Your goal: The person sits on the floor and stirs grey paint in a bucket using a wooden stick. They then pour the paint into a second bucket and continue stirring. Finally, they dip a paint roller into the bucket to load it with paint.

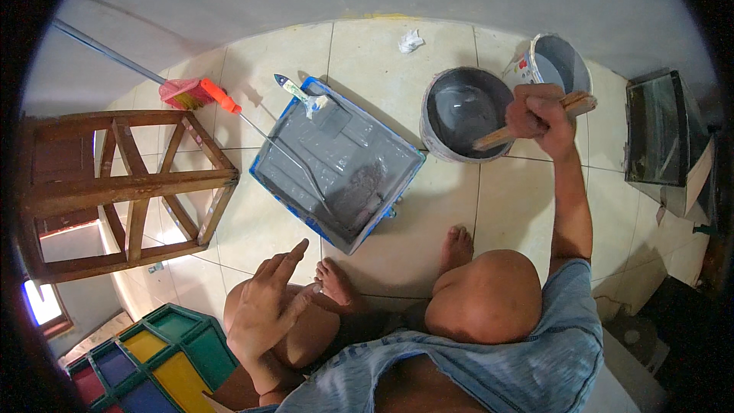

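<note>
My right hand (pixel 541 118) is closed around a flat wooden stick (pixel 495 138). The stick's lower end is over a bucket (pixel 429 122) of grey paint; I cannot tell whether it touches the paint. My left hand (pixel 267 306) holds nothing, with its fingers apart above my left knee. In front of it on the floor lies a blue-edged paint tray (pixel 411 173) coated with grey paint. A paint roller with an orange handle (pixel 222 96) rests across the tray, its grey-coated head at the near end. On the tray's far rim lies a paintbrush (pixel 298 92).
Behind my right hand stands a second white bucket (pixel 521 70) with grey inside. A wooden stool (pixel 130 183) lies on its side at left, near a red broom (pixel 186 94). A glass tank (pixel 656 130) is at right, a colourful panelled piece (pixel 153 363) lower left. Crumpled paper (pixel 410 41) lies by the wall.
</note>
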Available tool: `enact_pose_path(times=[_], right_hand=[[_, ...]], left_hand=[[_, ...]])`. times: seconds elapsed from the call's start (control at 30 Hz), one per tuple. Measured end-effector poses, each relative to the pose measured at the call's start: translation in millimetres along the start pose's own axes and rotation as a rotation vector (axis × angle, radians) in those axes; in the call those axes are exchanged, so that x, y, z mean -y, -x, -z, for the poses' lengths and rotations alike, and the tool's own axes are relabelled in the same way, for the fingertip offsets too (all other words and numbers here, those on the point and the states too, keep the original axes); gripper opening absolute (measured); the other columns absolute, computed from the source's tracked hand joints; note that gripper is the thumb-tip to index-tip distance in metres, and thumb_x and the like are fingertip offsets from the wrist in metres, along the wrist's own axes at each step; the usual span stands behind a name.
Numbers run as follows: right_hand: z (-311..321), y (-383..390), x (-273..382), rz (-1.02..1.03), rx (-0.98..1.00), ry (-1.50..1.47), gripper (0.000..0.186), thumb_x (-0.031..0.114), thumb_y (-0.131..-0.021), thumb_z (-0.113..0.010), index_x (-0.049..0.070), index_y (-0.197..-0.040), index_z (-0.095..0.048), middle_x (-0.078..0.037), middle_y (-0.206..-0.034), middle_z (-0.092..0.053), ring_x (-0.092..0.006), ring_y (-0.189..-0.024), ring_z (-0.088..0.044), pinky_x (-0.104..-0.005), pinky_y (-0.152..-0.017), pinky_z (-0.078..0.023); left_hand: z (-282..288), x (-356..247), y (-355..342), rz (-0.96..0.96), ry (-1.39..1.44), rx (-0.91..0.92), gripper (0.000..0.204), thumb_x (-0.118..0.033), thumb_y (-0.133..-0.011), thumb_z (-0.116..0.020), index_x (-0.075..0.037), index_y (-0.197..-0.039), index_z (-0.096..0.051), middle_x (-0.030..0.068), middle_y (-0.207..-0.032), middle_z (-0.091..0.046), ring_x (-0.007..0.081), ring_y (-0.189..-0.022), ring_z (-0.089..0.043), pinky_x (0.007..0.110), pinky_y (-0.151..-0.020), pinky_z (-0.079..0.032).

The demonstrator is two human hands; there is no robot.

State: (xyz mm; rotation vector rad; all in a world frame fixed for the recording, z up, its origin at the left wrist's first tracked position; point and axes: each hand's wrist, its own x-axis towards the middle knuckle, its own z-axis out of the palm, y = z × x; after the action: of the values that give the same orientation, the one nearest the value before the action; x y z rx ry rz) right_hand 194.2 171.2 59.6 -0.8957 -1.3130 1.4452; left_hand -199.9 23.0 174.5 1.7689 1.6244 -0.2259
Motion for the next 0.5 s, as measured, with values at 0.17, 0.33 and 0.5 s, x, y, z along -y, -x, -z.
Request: enact_pose_path(times=[0.17,0.33,0.5], right_hand=[[28.9,-1.7,-15.7,0.108,-0.385,0.148,0.035,0.03,-0.09,-0.049,0.011,-0.063,-0.037,0.003,-0.05,-0.028,-0.0094,-0.044,-0.026,-0.0273,-0.045,-0.024],[3.4,-5.5,-28.8,0.203,-0.206,0.023,0.036,0.03,-0.09,-0.049,0.01,-0.062,-0.037,0.003,-0.05,-0.028,-0.0087,-0.044,-0.027,-0.0285,-0.045,-0.027],[15.9,0.0,-13.5,0.07,-0.254,0.074,0.036,0.03,-0.09,-0.049,0.011,-0.062,-0.037,0.002,-0.051,-0.029,-0.0091,-0.044,-0.029,-0.0273,-0.044,-0.027]], left_hand=[[1.1,-3.1,-0.9,-0.017,-0.006,0.003,0.061,-0.029,-0.084,-0.063,-0.013,-0.139,-0.041,0.015,-0.119,-0.058,0.0304,-0.108,-0.058,0.039,-0.09,-0.047],[1.6,-1.8,-3.2,-0.03,0.021,-0.002,0.061,-0.029,-0.084,-0.063,-0.014,-0.139,-0.041,0.0145,-0.119,-0.058,0.0303,-0.109,-0.057,0.039,-0.09,-0.047],[1.2,-2.2,-0.1,-0.031,-0.021,-0.012,0.058,-0.03,-0.086,-0.061,-0.006,-0.136,-0.043,0.0191,-0.112,-0.059,0.0356,-0.103,-0.058,0.042,-0.083,-0.049]])
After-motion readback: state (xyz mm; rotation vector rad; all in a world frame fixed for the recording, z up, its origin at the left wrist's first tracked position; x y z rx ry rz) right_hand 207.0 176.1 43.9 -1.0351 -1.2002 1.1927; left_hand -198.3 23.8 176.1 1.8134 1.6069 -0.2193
